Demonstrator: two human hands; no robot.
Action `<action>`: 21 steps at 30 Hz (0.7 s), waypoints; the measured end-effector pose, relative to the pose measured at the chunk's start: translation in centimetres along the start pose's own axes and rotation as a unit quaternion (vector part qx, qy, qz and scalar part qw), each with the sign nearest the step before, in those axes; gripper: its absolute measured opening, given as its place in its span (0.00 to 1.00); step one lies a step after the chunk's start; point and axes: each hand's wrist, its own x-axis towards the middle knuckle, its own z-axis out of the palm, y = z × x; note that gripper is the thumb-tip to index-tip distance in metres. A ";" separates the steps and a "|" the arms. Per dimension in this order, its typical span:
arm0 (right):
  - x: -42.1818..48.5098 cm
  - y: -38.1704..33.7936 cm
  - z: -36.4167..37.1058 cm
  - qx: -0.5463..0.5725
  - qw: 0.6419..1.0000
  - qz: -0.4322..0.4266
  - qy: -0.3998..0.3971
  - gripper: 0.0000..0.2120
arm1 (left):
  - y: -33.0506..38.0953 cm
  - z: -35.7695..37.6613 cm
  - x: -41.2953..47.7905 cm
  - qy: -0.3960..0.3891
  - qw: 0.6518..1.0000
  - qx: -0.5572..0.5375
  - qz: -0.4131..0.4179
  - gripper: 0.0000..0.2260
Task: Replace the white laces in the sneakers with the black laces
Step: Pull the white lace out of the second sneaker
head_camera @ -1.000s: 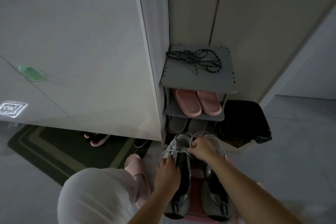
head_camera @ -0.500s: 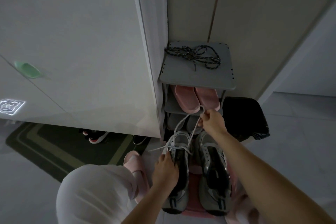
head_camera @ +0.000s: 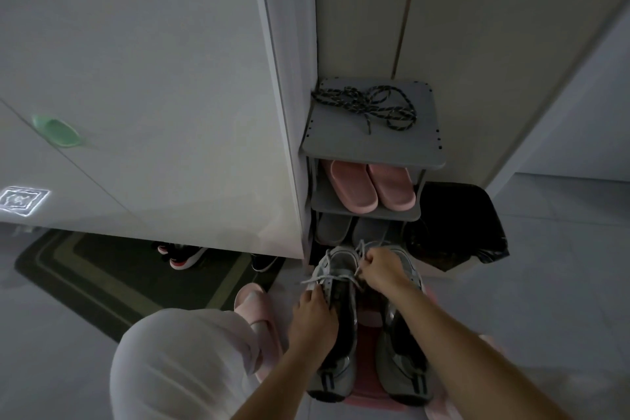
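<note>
Head camera, looking down: a white cabinet [head_camera: 136, 78] is filling the frame from 9 to 12 o'clock, with a dark doormat [head_camera: 85, 276] lying at its foot toward 8 o'clock. A grey shoe rack [head_camera: 341, 147] is standing just past centre toward 1 o'clock, with a black bag [head_camera: 456, 225] sitting at its 4 o'clock. Grey sneakers [head_camera: 402, 368] are sitting side by side at 6 o'clock of the rack, toes toward it. The left hand [head_camera: 312, 320] is gripping the 9 o'clock sneaker [head_camera: 335, 375] at its eyelet edge. The right hand [head_camera: 381, 266] is pinching the white lace [head_camera: 327, 278], which is threaded through that sneaker's eyelets. Black laces [head_camera: 368, 106] are lying tangled on the rack's top shelf, at 12 o'clock of the sneakers and well apart from both hands.
</note>
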 end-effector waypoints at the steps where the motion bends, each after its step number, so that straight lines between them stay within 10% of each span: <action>1: 0.6 -0.1 -0.8 0.014 1.000 0.001 0.012 0.13 | 0.0 0.0 0.0 0.000 1.000 -0.001 0.000 0.20; 8: 1.9 -0.8 -5.5 0.217 0.966 0.025 0.137 0.10 | 0.0 0.1 0.0 -0.005 1.000 0.012 0.001 0.20; 15: -0.8 0.1 1.3 -0.063 0.998 -0.018 -0.025 0.20 | -0.2 0.3 0.3 -0.002 1.000 0.005 0.001 0.21; 21: -0.9 -0.1 0.8 0.039 0.999 0.011 0.034 0.09 | -0.4 0.3 0.4 0.002 1.000 0.009 0.001 0.21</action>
